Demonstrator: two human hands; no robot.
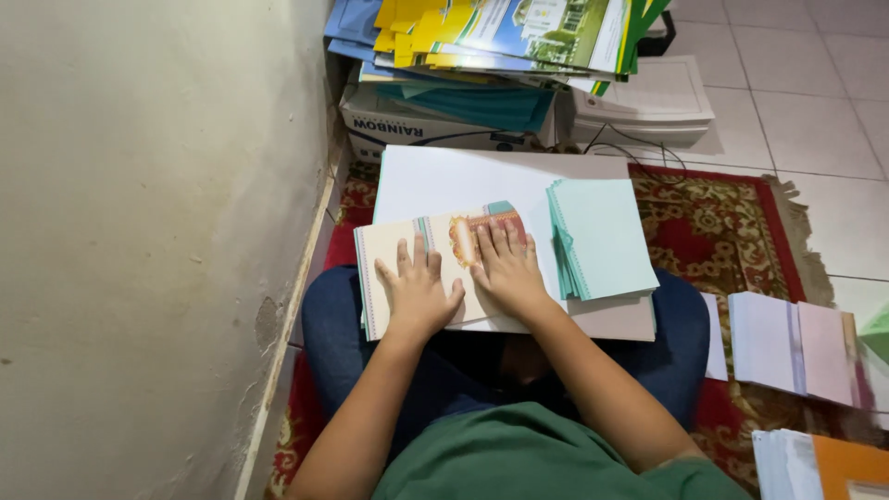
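Head view: a person sits cross-legged on a red patterned rug (732, 227), looking down at the lap.
Left hand (417, 292): laid flat, palm down, fingers spread on the cream printed card sheet with a striped border and an orange arched ornament (444, 243); the grip holds nothing, it only presses.
Right hand (507, 268): also flat with fingers together, just beside the left hand, covering the right part of the same sheet; no grasp, only pressure.
Why so held: both palms seem to pin the sheet flat and steady against what lies beneath.
Printed sheet: on top of a thin pile of like sheets, at the left front of a large white board (463, 176) resting across the knees, which serves as a worktop.
Pale green paper stack (602, 236): fanned at its left edge, lying on the board just right of the right hand, near enough to reach.
Wall (139, 231): rough plaster, close on the left.
Beyond the board: a cardboard box (407, 125) carrying blue, yellow and green folders (500, 37).
Right side: white and pink paper piles (796, 343) on the rug; an orange sheet (847, 468) in the corner.
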